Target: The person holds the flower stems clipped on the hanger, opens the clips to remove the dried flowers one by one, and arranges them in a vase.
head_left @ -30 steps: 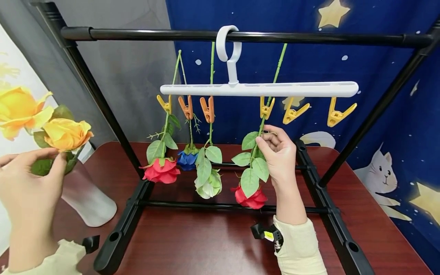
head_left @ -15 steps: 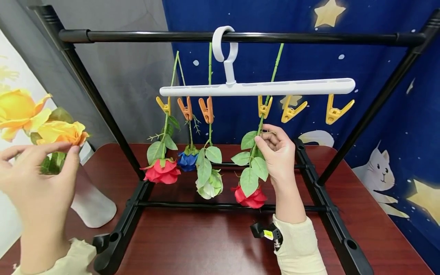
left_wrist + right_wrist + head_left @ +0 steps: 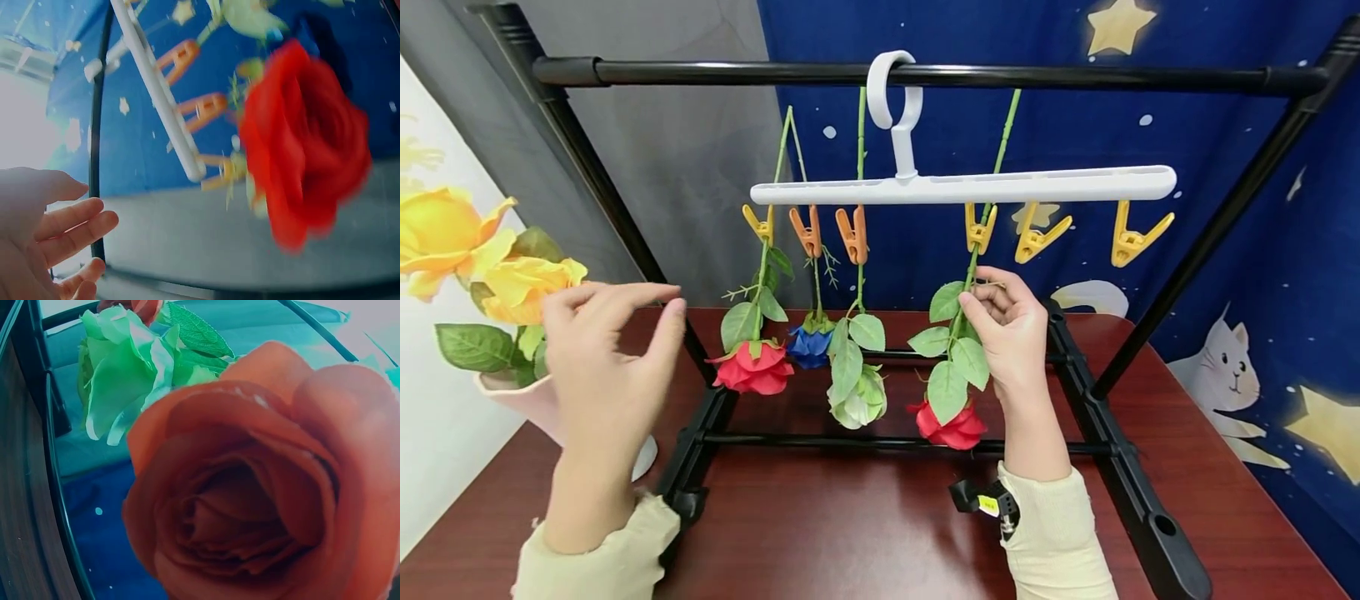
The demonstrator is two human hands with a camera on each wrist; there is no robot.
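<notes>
A white clip hanger (image 3: 962,188) hangs from a black rail (image 3: 925,77). Several roses hang head down from its clips: a red rose (image 3: 752,367), a blue one (image 3: 809,346), a pale green one (image 3: 859,398) and another red rose (image 3: 953,426). My right hand (image 3: 1006,327) pinches the stem of this last rose just under its yellow clip (image 3: 980,230); its bloom (image 3: 262,481) fills the right wrist view. My left hand (image 3: 606,333) is raised, fingers loosely spread and holding nothing, left of the rack near the left red rose (image 3: 303,144).
A pale vase (image 3: 527,400) with yellow roses (image 3: 520,287) stands at the left on the dark red table (image 3: 850,533). Two free yellow clips (image 3: 1037,237) hang at the hanger's right end. The black rack frame (image 3: 1120,467) flanks the flowers.
My left hand has left the yellow roses in the vase and moved right toward the rack, empty. My right hand has stayed on the red rose's stem.
</notes>
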